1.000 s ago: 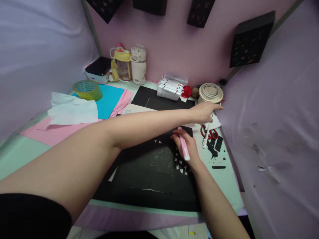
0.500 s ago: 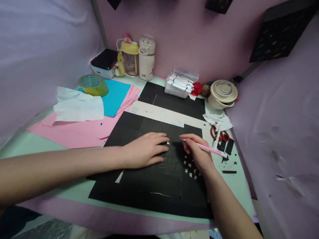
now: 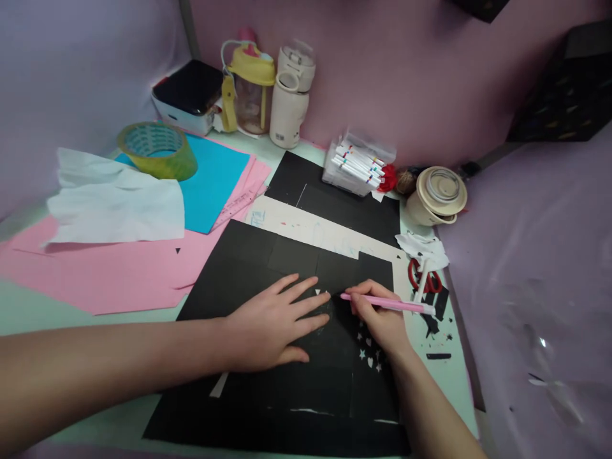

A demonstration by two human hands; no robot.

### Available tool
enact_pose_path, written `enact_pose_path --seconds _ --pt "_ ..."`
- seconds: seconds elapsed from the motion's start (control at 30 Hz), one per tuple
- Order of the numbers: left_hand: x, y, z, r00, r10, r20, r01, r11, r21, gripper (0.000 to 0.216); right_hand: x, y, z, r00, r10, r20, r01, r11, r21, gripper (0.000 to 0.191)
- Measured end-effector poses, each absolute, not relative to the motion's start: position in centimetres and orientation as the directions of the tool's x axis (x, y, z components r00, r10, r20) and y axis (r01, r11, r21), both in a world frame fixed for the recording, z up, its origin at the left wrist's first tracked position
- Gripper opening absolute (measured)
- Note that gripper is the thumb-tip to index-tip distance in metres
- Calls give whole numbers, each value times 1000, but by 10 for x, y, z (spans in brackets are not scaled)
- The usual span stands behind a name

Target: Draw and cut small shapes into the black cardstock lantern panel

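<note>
A large black paper sheet (image 3: 248, 261) lies on the desk in front of me, with small star and heart cut-outs (image 3: 368, 357) near its right side. My left hand (image 3: 275, 322) lies flat on the sheet, fingers spread. My right hand (image 3: 377, 319) is closed on a thin pink craft knife (image 3: 387, 304), whose tip touches the black paper just right of my left fingertips, next to two small triangular cut-outs.
Pink sheets (image 3: 95, 268), a blue sheet (image 3: 215, 178) and white tissue (image 3: 115, 204) lie at the left with a tape roll (image 3: 157, 150). At the back stand two bottles (image 3: 248, 83), a marker box (image 3: 358, 166) and a round tin (image 3: 437, 194). Red scissors (image 3: 421, 277) and black scraps lie at the right.
My left arm came back from reaching to the far right and now rests flat on the black sheet. The pink knife's tip came down onto the paper. The view tilted downward.
</note>
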State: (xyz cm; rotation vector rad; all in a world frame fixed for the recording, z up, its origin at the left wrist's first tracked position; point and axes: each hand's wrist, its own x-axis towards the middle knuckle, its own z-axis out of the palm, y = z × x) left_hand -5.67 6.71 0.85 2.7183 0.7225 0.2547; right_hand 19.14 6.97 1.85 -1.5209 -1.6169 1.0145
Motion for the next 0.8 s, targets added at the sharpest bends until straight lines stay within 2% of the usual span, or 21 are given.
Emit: enact_pose_path --seconds 0.17,0.4,0.67,0.8 --pt "-58 68 13 864 499 73 444 -822 357 56 194 67 13 -62 996 59 485 82 -871 16" --pt "-49 76 29 866 501 6 470 -816 337 58 196 70 12 -51 998 27 483 49 -874 13" --pt "-47 80 23 890 436 134 400 -887 232 48 194 66 21 -117 991 67 484 116 -867 8" --pt "-47 81 22 905 406 128 372 -900 227 45 193 64 22 -174 982 72 472 148 -869 9"
